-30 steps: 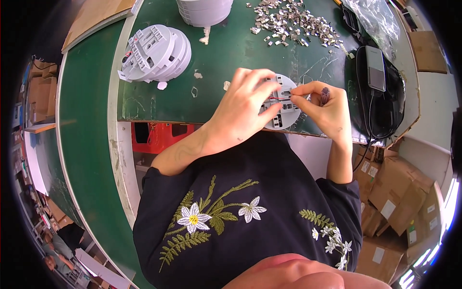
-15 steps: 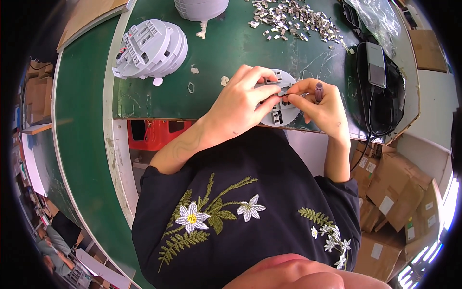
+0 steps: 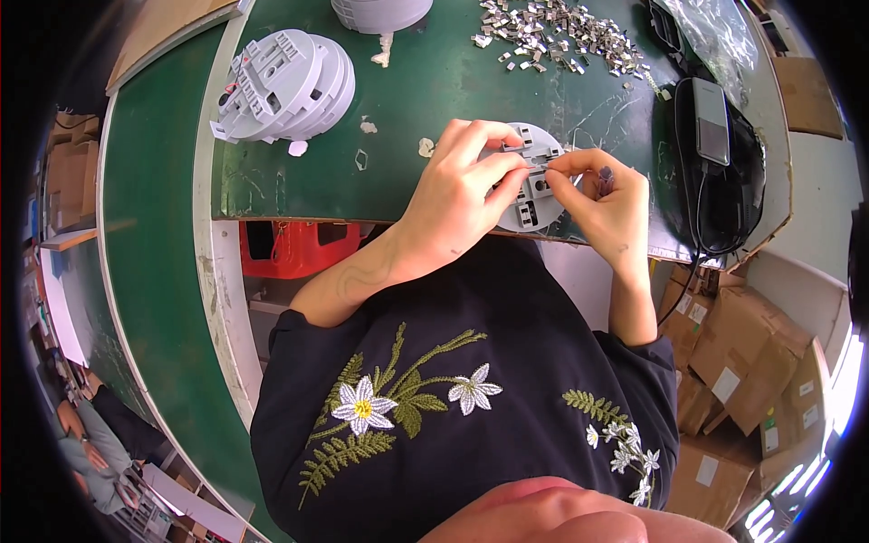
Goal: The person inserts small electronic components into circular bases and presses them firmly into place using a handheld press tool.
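Observation:
A round light-grey plastic base [image 3: 546,215] lies at the table's front edge, with raised slots and small metal-and-black fittings on its face. From the left, my left hand [image 3: 463,185] reaches over it, one finger on its upper rim and the thumb and another finger closed near its middle. On the opposite side my right hand [image 3: 605,206] pinches with thumb and forefinger close to the left fingertips. Whatever tiny piece is between the fingers is too small to make out. A dark purple ring-like object [image 3: 606,181] sits on a right finger.
Stacked grey bases [image 3: 288,89] stand at the left, and another grey stack [image 3: 380,13] at the back. Small metal clips [image 3: 566,36] lie heaped at the back right. A power bank [image 3: 711,122] with a cable rests on a black case [image 3: 748,181]. Cardboard boxes [image 3: 738,348] sit below right.
My right fingertips have shifted slightly up and away from the base's middle, uncovering more of its face. My left hand stays nearly in place. A person at far left has moved.

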Demonstrator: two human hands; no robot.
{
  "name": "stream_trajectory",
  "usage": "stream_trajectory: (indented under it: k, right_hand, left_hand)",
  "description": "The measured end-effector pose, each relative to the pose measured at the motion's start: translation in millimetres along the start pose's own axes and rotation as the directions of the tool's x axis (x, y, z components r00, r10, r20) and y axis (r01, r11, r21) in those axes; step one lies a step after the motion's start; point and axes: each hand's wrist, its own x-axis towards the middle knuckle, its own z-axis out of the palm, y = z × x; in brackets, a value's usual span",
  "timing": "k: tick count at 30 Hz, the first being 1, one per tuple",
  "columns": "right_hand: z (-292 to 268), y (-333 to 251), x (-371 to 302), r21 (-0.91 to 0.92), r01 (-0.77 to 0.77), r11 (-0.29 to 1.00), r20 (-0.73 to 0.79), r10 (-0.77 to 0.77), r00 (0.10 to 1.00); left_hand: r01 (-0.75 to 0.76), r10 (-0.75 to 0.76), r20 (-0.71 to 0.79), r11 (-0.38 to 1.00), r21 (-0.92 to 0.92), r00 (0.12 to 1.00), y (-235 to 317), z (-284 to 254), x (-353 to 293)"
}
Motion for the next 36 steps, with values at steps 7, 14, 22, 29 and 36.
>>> stream_trajectory:
  k: [7,14,22,29,36]
  right_hand:
    - [2.6,-2.4,-0.9,-0.053,0.019,0.998,-0.027,-0.020,0.999]
    - [6.8,-1.4,-0.9,-0.034,0.059,0.998,-0.023,-0.060,0.998]
    - [3.9,-1.8,7.3,-0.084,0.180,0.980,0.092,-0.172,0.981]
    - [-0.6,-2.3,27.6,-0.114,0.363,0.925,0.321,-0.311,0.895]
    - [-0.3,1.4,33.0,-0.128,0.459,0.879,0.401,-0.378,0.835]
  left_hand:
    - [0.003,-0.004,-0.009,1.000,-0.008,1.000,-1.4,1.2,-1.2]
    - [-0.024,0.025,-0.023,0.999,0.026,0.999,-1.3,0.8,0.3]
    - [0.034,-0.035,-0.023,0.999,-0.027,0.999,-0.9,-3.5,-2.6]
    - [0.068,-0.069,-0.049,0.997,-0.027,0.996,-0.5,-9.0,-9.0]
    - [0.086,-0.091,-0.075,0.994,-0.062,0.993,-0.9,-8.4,-12.4]
